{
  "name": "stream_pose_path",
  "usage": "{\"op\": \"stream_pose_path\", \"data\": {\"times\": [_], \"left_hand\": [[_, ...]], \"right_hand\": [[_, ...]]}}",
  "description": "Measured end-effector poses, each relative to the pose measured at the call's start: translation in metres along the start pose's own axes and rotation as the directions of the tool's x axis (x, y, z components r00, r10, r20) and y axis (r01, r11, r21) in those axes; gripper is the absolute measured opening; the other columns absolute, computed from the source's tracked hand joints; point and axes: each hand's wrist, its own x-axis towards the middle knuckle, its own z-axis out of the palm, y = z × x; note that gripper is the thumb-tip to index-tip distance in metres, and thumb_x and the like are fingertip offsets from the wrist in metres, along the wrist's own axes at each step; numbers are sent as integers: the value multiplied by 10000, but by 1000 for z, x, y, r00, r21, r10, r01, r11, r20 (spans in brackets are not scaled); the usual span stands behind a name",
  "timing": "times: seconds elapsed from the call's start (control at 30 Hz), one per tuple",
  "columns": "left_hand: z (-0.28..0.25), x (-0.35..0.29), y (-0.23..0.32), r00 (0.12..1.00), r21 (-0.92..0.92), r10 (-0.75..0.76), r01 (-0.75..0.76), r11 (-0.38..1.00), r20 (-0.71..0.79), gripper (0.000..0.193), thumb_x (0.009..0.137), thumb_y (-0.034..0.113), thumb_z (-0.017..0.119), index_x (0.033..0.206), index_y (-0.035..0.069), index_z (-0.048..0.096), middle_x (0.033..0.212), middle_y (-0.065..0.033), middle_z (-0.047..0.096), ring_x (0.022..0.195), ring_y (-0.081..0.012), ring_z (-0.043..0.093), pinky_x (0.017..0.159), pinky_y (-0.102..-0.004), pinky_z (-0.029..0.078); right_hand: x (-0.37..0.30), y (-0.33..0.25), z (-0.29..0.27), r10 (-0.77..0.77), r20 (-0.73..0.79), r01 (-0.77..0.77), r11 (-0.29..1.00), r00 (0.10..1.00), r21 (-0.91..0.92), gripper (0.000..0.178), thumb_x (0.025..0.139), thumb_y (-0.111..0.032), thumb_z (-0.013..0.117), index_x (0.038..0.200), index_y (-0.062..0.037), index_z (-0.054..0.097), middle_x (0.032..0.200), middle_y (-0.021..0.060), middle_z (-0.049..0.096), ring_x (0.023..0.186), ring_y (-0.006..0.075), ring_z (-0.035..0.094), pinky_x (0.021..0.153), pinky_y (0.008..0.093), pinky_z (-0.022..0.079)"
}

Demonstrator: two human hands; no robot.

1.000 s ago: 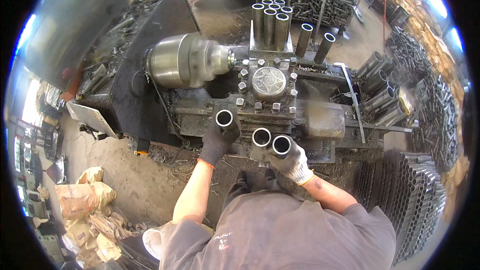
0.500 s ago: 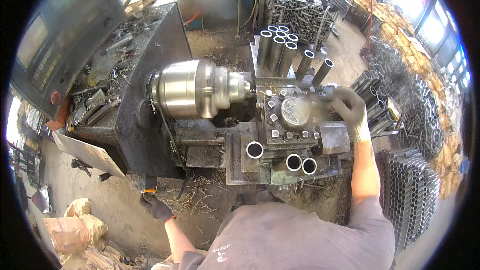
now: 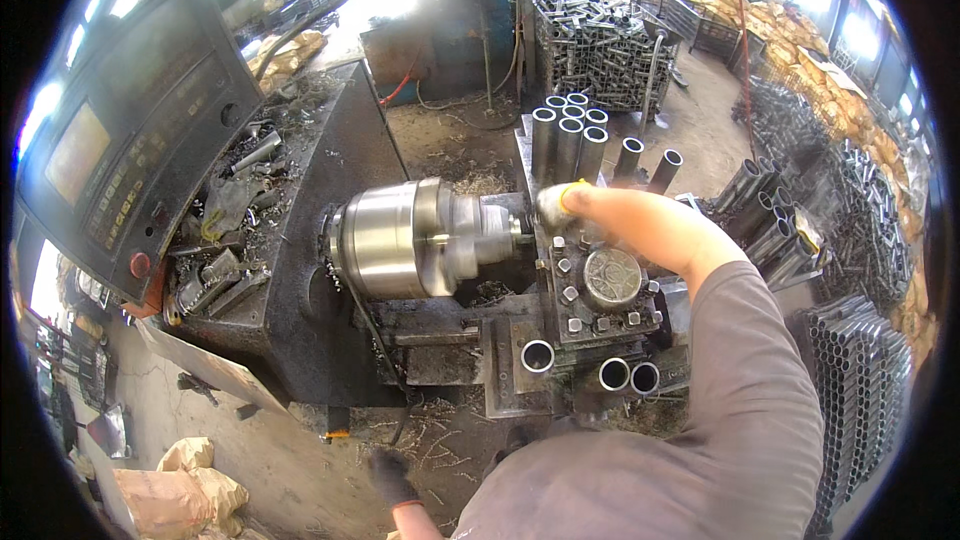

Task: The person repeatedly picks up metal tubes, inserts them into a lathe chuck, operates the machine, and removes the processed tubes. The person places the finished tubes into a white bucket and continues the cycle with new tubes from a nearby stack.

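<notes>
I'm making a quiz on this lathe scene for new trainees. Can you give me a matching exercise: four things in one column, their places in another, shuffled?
Things:
1. right hand
2. left hand
3. control panel
4. three short tubes

Places:
A. far left, tilted above the machine
B. low down, beside the lathe's base
C. front edge of the carriage, open ends up
D. over the tool post, near the chuck

Pairs: 1-D, 2-B, 3-A, 4-C

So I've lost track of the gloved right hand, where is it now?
In the head view the right hand reaches across above the tool post, its fingertips right of the shiny lathe chuck and just in front of the upright steel tubes.
</notes>
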Motion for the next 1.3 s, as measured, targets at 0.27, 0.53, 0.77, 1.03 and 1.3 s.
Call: {"op": "stream_pose_path", "data": {"times": [0.27,0.53,0.77,1.03,1.3], "left_hand": [[30,-45,-68,967,101,-213,200,975,143,205,986,177,701,1157,80,645,905,-117,705,676,-264,649,570,-441,543],[132,-86,51,919,583,208,-376,720,336,216,986,184,685,1108,6,677,956,-106,711,896,-233,672,833,-372,543],[320,-145,196,101,136,664,-991,-2,741,379,893,191,795,1241,80,692,1183,-155,731,1103,-390,693,1012,-504,538],[468,-141,208,-204,3,360,-867,-499,910,662,737,347,864,1322,107,668,1447,-225,589,1425,-400,488,1289,-618,245],[532,-104,162,-151,120,374,-784,-610,915,434,949,243,548,1253,-26,702,1456,-288,591,1474,-445,446,1322,-611,179]], "right_hand": [[-65,34,-56,828,-77,-409,352,555,842,613,845,-222,766,1403,-32,600,1096,275,766,1040,336,757,907,437,591],[-70,-19,-39,396,117,-324,510,911,797,423,895,-374,797,1103,-8,756,885,123,779,750,281,714,708,435,567],[-27,-60,-76,446,138,-433,674,884,599,400,819,-395,899,1070,-88,841,927,96,815,802,238,754,687,404,586],[-21,-8,-35,62,228,-225,539,972,811,408,984,-203,754,1371,-78,727,1139,80,801,1006,212,732,839,343,589],[-150,-17,76,172,191,-252,780,966,573,194,875,-184,753,1005,-40,741,899,139,758,815,278,742,699,412,602]]}}
